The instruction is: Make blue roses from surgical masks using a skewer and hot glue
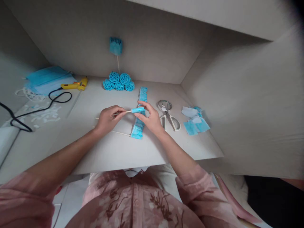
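Observation:
My left hand (109, 117) pinches a thin wooden stick (128, 111) between thumb and fingertips. A small blue fabric roll (136, 110) is wrapped about the stick's right end. Around that roll curl the thumb and fingers of my right hand (152, 119). Below both hands lies a long gathered blue strip (137, 131), partly hidden by my right hand. Another wooden stick (121, 133) rests on the table with its tip at the strip's near end. Part of a further stick shows beside my left wrist.
Scissors (170, 119) and a tape roll (164, 104) lie right of my hands, beside blue and white scraps (196, 124). Several rolled blue fabric flowers (119, 79) stand stacked at the back. Leftward are a yellow glue gun (79, 84), its black cord, face masks (48, 77) and white bits (48, 114).

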The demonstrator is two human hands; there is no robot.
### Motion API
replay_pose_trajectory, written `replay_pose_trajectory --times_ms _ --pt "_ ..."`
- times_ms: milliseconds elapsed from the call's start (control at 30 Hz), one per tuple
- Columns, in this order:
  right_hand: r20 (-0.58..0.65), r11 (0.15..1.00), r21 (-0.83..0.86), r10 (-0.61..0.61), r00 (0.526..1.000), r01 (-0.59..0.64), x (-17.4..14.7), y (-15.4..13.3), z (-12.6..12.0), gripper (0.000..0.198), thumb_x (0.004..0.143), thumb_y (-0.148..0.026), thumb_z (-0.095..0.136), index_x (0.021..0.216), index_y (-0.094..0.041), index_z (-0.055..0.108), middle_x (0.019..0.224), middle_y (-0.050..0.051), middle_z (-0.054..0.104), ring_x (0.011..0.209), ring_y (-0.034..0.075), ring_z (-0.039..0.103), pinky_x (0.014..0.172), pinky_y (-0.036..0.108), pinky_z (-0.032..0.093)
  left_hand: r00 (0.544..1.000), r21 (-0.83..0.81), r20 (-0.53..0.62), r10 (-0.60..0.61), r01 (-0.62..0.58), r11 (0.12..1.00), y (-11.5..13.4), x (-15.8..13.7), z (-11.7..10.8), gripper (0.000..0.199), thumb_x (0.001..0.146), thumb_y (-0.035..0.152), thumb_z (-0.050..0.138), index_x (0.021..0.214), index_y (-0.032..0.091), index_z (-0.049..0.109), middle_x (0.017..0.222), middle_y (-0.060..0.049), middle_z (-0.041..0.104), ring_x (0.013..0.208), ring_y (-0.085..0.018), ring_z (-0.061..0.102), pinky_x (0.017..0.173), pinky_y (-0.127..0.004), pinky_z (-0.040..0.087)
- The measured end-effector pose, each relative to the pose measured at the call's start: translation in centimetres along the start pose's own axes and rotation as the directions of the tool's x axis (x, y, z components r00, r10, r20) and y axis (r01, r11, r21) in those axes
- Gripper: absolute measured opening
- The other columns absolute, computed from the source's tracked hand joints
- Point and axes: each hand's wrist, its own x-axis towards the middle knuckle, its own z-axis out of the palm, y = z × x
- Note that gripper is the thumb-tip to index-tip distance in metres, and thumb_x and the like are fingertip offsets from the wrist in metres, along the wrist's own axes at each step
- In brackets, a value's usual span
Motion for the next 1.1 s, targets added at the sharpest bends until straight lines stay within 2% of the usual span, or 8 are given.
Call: replay_pose_trajectory --times_ms 100,267,433,600,767,867,1000,1100 --pt "0.014 0.994 0.076 0.082 0.997 -0.083 0.16 0.23 -0.11 0.058 0.084 -0.046 0.08 0.137 -0.027 0.067 0.115 0.005 0.078 0.11 0.024 0.07 0.105 0.041 0.053 0.999 -0.007 -0.005 -0.036 0.036 0.999 0.04 0.04 -0.05 0.024 0.088 0.041 0.066 0.084 0.019 0.075 0.083 -0.005 0.077 0.074 -0.016 0.067 0.068 -0.024 0.051" --pt "0.036 0.988 0.128 0.081 0.996 -0.085 0.29 0.15 -0.12 0.038 0.085 -0.048 0.077 0.116 -0.025 0.078 0.111 0.004 0.08 0.104 0.022 0.072 0.099 0.038 0.056 0.999 0.012 -0.015 -0.051 0.051 0.999 0.2 -0.03 0.01 0.026 0.089 0.042 0.064 0.086 0.019 0.075 0.083 -0.005 0.077 0.073 -0.016 0.065 0.068 -0.024 0.049" --pt "0.051 0.985 0.143 0.09 0.995 -0.096 0.18 -0.01 -0.02 0.032 0.086 -0.048 0.075 0.105 -0.022 0.08 0.098 0.004 0.079 0.092 0.02 0.071 0.09 0.034 0.055 0.999 0.027 0.018 -0.042 0.042 0.999 0.22 -0.15 0.0 0.026 0.09 0.041 0.063 0.088 0.019 0.076 0.08 -0.004 0.076 0.068 -0.015 0.063 0.064 -0.024 0.046" --pt "0.062 0.987 0.139 0.077 0.995 -0.085 0.12 -0.19 -0.04 0.033 0.087 -0.053 0.074 0.087 -0.02 0.077 0.084 0.002 0.074 0.082 0.019 0.067 0.079 0.03 0.052 0.998 0.015 0.064 -0.025 0.024 1.0 0.26 -0.22 0.02 0.03 0.092 0.044 0.063 0.089 0.018 0.077 0.082 -0.005 0.076 0.071 -0.016 0.065 0.064 -0.024 0.047" --pt "0.056 0.991 0.106 0.08 0.995 -0.085 0.07 -0.55 0.0 0.035 0.086 -0.056 0.074 0.081 -0.021 0.073 0.08 0.001 0.072 0.08 0.018 0.066 0.079 0.031 0.051 0.997 -0.019 0.068 -0.032 0.034 0.999 0.13 -0.28 0.23 0.034 0.091 0.051 0.067 0.087 0.018 0.076 0.084 -0.006 0.076 0.074 -0.018 0.067 0.064 -0.024 0.05" --pt "0.048 0.987 0.133 0.081 0.996 -0.087 0.11 -0.49 0.06 0.035 0.084 -0.057 0.077 0.088 -0.022 0.076 0.085 0.001 0.074 0.082 0.019 0.067 0.082 0.032 0.053 0.997 -0.017 0.068 -0.043 0.044 0.999 0.06 -0.31 0.28 0.034 0.092 0.051 0.066 0.088 0.018 0.076 0.085 -0.006 0.077 0.074 -0.017 0.067 0.065 -0.024 0.049" --pt "0.02 0.977 0.164 0.132 0.991 -0.134 0.19 -0.31 -0.03 0.044 0.081 -0.053 0.081 0.116 -0.027 0.077 0.103 0.003 0.078 0.095 0.02 0.07 0.09 0.034 0.055 0.998 0.018 0.063 -0.024 0.023 1.0 0.0 -0.31 0.2 0.034 0.094 0.05 0.064 0.09 0.019 0.077 0.085 -0.006 0.078 0.072 -0.017 0.066 0.065 -0.025 0.048" --pt "0.01 0.98 0.157 0.126 0.992 -0.126 0.2 -0.45 -0.14 0.043 0.082 -0.053 0.08 0.116 -0.027 0.078 0.103 0.003 0.078 0.096 0.021 0.07 0.09 0.034 0.056 0.998 0.023 0.064 -0.021 0.019 1.0 0.0 -0.28 0.15 0.034 0.094 0.049 0.063 0.091 0.019 0.078 0.085 -0.006 0.078 0.073 -0.018 0.066 0.065 -0.026 0.047"
